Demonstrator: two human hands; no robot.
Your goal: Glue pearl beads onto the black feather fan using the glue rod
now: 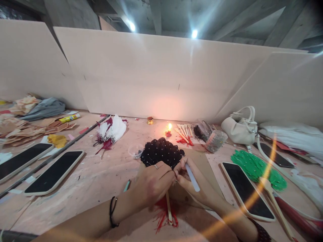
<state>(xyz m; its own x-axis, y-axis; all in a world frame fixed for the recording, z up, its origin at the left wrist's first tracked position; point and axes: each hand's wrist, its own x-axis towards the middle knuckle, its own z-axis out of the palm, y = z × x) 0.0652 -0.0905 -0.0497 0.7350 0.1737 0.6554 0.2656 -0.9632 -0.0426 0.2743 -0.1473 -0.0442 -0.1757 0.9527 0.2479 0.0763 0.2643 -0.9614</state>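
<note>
A black hand fan dotted with small white beads lies in front of me. Its wooden handle points toward me, with a red tassel at the end. My left hand, wearing a ring, is closed around the fan's base. Close beside it, my right hand has its fingers pinched together at the fan's lower right edge. A pale, flat strip sticks out between the fingers of that hand. What lies between the fingertips is too small to make out. Brown board lies beneath the fan.
A lit candle burns just beyond the fan. Nearby are a clear dish, a plastic tub and several wooden sticks. Phones lie left and right. A green fan and white handbag are rightward.
</note>
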